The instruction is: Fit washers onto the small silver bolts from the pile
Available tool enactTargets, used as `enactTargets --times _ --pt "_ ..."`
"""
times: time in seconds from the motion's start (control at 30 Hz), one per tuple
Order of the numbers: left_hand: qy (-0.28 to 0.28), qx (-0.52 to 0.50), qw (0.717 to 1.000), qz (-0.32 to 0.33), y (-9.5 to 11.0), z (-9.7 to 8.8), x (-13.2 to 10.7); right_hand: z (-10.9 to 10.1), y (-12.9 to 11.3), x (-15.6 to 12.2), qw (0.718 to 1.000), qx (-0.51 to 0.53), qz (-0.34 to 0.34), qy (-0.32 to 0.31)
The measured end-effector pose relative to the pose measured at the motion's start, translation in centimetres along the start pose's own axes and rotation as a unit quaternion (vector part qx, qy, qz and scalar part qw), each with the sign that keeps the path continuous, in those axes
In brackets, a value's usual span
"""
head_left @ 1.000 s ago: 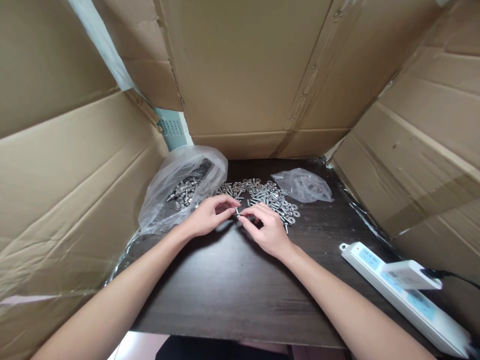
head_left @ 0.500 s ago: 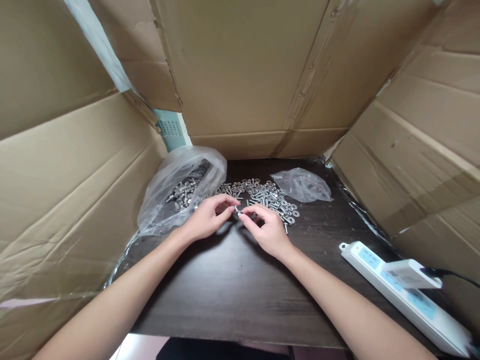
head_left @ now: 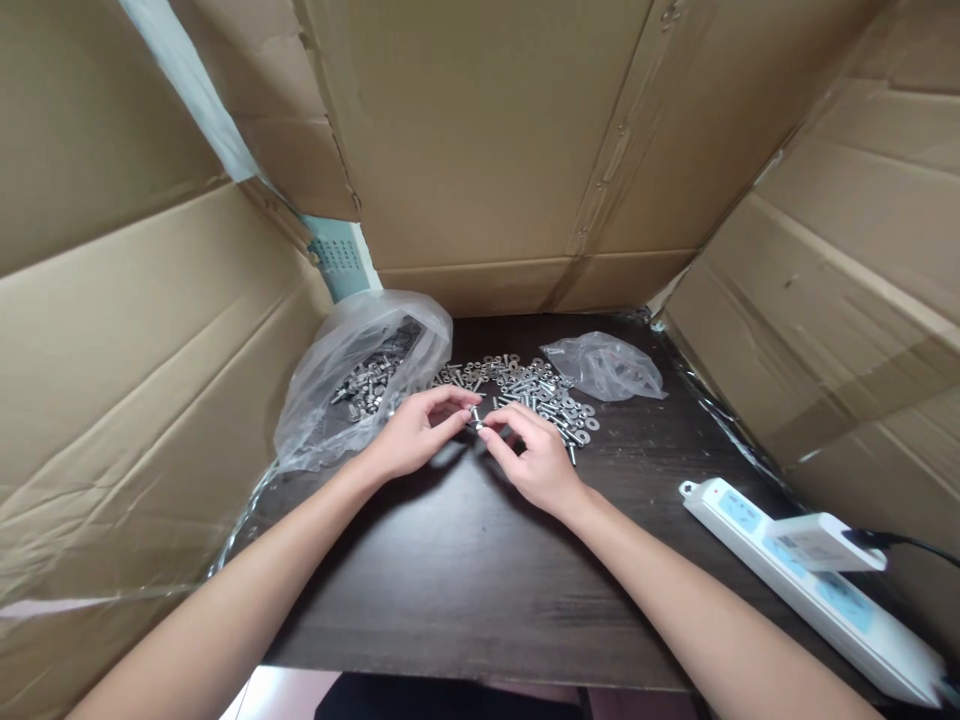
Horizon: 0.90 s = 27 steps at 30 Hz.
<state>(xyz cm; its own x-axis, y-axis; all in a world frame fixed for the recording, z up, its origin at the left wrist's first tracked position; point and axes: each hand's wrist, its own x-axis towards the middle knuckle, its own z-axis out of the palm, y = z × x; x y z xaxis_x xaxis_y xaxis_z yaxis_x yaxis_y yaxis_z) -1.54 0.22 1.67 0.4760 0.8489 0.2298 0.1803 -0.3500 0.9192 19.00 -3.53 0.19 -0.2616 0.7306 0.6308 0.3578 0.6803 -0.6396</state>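
Head view, left hand: the left hand [head_left: 416, 435] is curled nearly closed, thumb and forefinger pinched on one end of a small bolt [head_left: 475, 418].
Head view, right hand: the right hand [head_left: 532, 460] is also nearly closed, its fingertips nipping the other end of the same bolt; the remaining fingers are loosely bent.
Where the bolt is: held just above the dark table [head_left: 465, 590], between the two hands, at the near edge of the loose hardware pile [head_left: 540, 390].
Counts: two hands, one bolt in hand, one spread pile of fasteners too many and too small to count.
Bags: two clear plastic bags, a large bag [head_left: 337, 400] with more hardware just left of the left hand, and a small bag [head_left: 604, 368] beyond the pile to the right.
Other things: one white power strip [head_left: 817, 600] at the right edge with one plug [head_left: 821, 543] in it; cardboard walls [head_left: 487, 150] on three sides.
Against half a second ago: both pinches hold as they were; hands and bolt sit in almost the same spot.
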Motion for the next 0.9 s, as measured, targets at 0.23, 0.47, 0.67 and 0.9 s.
enactTargets --times 0.23,0.47,0.67,0.9 --pt "0.011 0.034 0.999 0.002 0.37 0.02 0.08 0.07 0.34 -0.01 1.0 0.016 0.008 -0.009" --pt "0.005 -0.031 0.999 -0.024 0.16 0.06 0.19 0.21 0.34 -0.03 0.998 0.057 0.035 -0.002" --pt "0.006 -0.053 0.997 -0.053 0.57 0.35 0.2 0.2 0.1 -0.05 0.998 0.048 0.033 -0.002" --pt "0.029 -0.023 0.998 -0.058 0.92 0.48 -0.08 0.22 0.33 -0.16 1.0 -0.012 0.003 0.004"
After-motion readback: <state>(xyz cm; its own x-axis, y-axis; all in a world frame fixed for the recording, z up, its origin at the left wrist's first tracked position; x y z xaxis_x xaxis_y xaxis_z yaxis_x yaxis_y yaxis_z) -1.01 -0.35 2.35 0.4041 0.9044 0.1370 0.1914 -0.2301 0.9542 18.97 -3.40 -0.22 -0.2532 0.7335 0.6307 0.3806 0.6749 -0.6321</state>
